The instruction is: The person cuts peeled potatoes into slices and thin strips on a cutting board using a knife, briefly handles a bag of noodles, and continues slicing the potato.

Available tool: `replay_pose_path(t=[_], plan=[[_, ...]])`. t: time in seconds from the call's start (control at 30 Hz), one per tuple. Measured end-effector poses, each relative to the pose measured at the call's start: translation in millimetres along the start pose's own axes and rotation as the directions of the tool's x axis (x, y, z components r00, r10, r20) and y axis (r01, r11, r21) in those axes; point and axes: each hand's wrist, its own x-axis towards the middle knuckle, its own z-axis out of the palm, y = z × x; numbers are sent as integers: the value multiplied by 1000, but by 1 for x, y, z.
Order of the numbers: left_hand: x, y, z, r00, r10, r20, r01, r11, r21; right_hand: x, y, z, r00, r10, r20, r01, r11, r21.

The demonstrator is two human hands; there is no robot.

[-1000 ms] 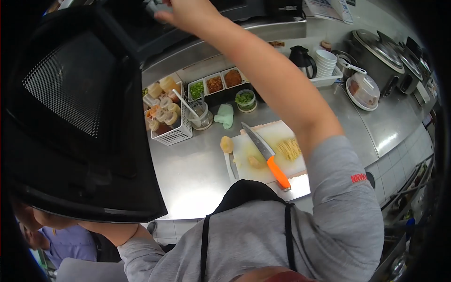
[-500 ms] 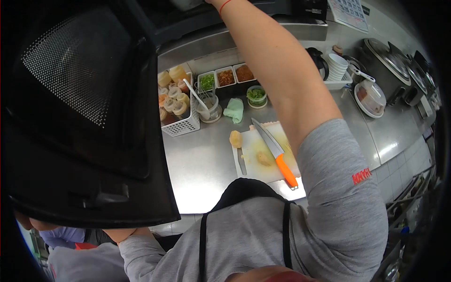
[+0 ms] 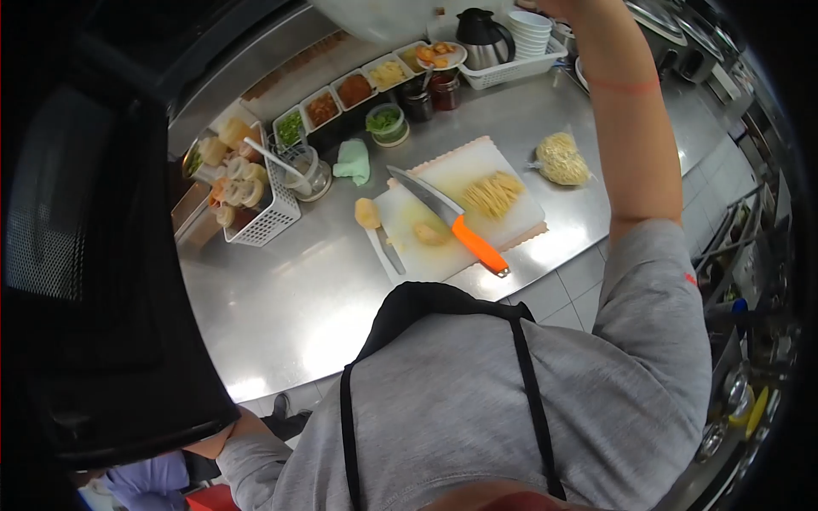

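Door (image 3: pixel 141 307) black with a dotted mesh panel (image 3: pixel 44 234); shirt (image 3: pixel 443 375) grey, red mark (image 3: pixel 690 278) on the sleeve (image 3: pixel 652 277), apron straps (image 3: pixel 348 409) black. Board (image 3: pixel 409 262) white with yellowish stains, mat (image 3: pixel 530 232) peach; knife handle (image 3: pixel 480 244) bright orange, blade (image 3: pixel 426 190) silver-grey, cut strips (image 3: pixel 494 196) pale yellow, cloth (image 3: pixel 352 162) mint green. Basket (image 3: pixel 273 220) white with a punched-hole grid; tray fills, left to right: green (image 3: pixel 290 129), red-brown (image 3: pixel 322 110), orange-brown (image 3: pixel 354 90), pale yellow (image 3: pixel 388 74).

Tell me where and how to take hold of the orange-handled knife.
Grip the orange handle, probably best from above on the near right side: it points that way, and its end reaches past the edge of the cutting board. The bare blade lies across the board, tip pointing away, so keep fingers off it.
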Motion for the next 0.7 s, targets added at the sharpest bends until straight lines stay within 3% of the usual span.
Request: replay_pose_path(t=[0.03,0.1,0.13,0.17,0.2,0.3,0.4,0.47,0.7], plan=[[-1,-1,0,1000,-4,0,4,1000,4,-17,12,-17,994,64,86,-72,992,100],[-2,-1,0,1000,-5,0,5,1000,12,-55,56,-41,975,215,54,-219,970,103],[-1,-2,0,1000,-4,-1,4,1000,19,-70,85,-44,952,295,-79,-294,956,19],[-2,-2,0,1000,-5,3,5,1000,19,-89,93,-32,953,268,-137,-278,959,-53],[-2,-2,1,1000,-3,2,3,1000,25,-105,116,-31,908,373,-192,-363,928,85],[-1,0,1,1000,-6,-1,6,1000,25,-139,195,-32,826,504,-252,-479,864,158],[-1,0,0,1000,-7,1,7,1000,31,-157,274,-20,781,526,-337,-479,851,218],[0,1,3,1000,-4,3,3,1000,25,-163,311,-12,694,530,-488,-464,847,261],[-1,0,1,1000,-14,15,13,999,46,-174,351,-10,605,588,-537,-498,806,322]])
